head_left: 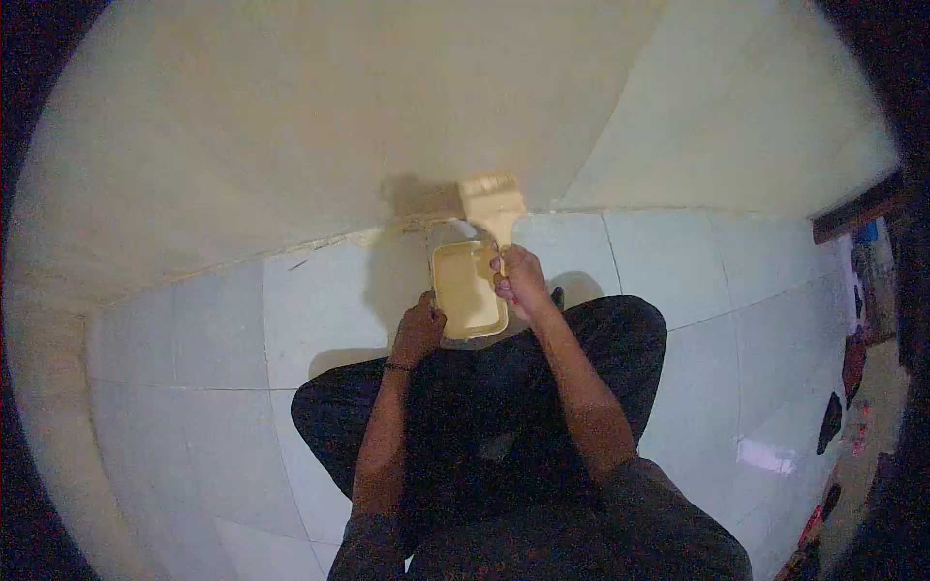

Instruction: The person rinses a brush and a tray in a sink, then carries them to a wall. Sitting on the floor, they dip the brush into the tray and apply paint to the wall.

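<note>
My right hand (521,281) is closed around the handle of a wide paintbrush (492,201), its bristles pointing up toward the wall. The brush is coated in cream paint and looks slightly blurred. Below it is a rectangular paint tray (438,281) holding cream-coloured paint. At the tray's left edge, my left hand (420,329) grips the rim with bent fingers. A dark band circles the left wrist. Part of the tray's right side is hidden behind my right hand.
A cream wall (387,116) rises ahead and meets the pale tiled floor (320,300) along a rough, paint-marked edge. My crossed legs (620,339) frame the tray. Assorted items, some dark and red, lie at the far right beside a dark wooden edge (852,208).
</note>
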`<action>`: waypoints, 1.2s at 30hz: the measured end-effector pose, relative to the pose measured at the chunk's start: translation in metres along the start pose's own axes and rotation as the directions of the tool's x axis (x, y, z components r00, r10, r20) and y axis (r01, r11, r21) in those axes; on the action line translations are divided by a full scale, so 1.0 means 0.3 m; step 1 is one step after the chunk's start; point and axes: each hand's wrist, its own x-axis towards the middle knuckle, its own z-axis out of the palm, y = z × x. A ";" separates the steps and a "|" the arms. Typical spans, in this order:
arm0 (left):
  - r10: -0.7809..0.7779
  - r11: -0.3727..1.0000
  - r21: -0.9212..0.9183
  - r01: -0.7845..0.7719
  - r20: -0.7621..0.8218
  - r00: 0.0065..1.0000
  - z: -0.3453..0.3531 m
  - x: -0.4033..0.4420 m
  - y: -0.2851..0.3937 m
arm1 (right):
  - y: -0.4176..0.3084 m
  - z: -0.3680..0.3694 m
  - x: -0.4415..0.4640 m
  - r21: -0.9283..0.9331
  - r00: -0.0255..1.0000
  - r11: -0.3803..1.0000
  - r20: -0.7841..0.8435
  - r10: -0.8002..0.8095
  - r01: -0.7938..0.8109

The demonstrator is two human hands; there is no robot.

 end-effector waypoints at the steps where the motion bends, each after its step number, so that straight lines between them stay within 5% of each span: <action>1: -0.025 0.999 -0.043 0.026 0.013 1.000 -0.006 -0.001 0.008 | 0.035 -0.018 0.012 0.003 1.000 1.000 -0.001 -0.003 0.003; 6: -0.108 0.981 -0.151 0.123 0.099 0.989 -0.023 -0.002 0.029 | 0.070 -0.057 0.036 0.137 0.996 0.988 -0.052 0.074 -0.066; 12: 0.123 0.991 0.054 -0.124 0.021 0.992 -0.007 0.007 -0.006 | -0.006 -0.139 0.104 0.306 0.935 0.937 -0.251 0.251 -0.169; 14: -0.051 0.996 -0.076 0.055 0.054 0.997 -0.043 -0.004 0.056 | -0.010 -0.179 0.171 0.375 0.915 0.905 -0.259 0.311 -0.201; 21: 0.200 0.973 0.125 -0.195 -0.028 0.979 0.038 0.017 -0.057 | -0.162 -0.201 0.195 0.129 0.936 0.936 -0.092 0.339 -0.326; 22: 0.075 0.997 0.013 -0.075 -0.007 0.997 0.014 0.009 -0.019 | -0.176 -0.208 0.196 0.127 0.938 0.938 -0.092 0.334 -0.322; 23: -0.050 0.994 -0.092 0.053 0.029 0.998 -0.011 0.001 0.016 | -0.187 -0.221 0.200 0.117 0.950 0.949 -0.074 0.303 -0.294; 26: -0.065 0.988 -0.137 0.073 0.063 0.996 -0.061 -0.016 0.083 | -0.207 -0.177 0.154 0.070 0.976 0.979 -0.094 0.198 -0.192; 30: -0.025 0.993 -0.118 0.028 0.024 0.999 -0.018 0.000 0.024 | -0.337 -0.058 0.000 -0.125 0.994 0.991 -0.102 0.042 -0.055; 36: 0.081 0.996 -0.027 -0.083 -0.071 0.994 0.001 -0.007 0.005 | -0.555 0.126 -0.228 -0.122 0.975 0.968 -0.008 -0.224 0.221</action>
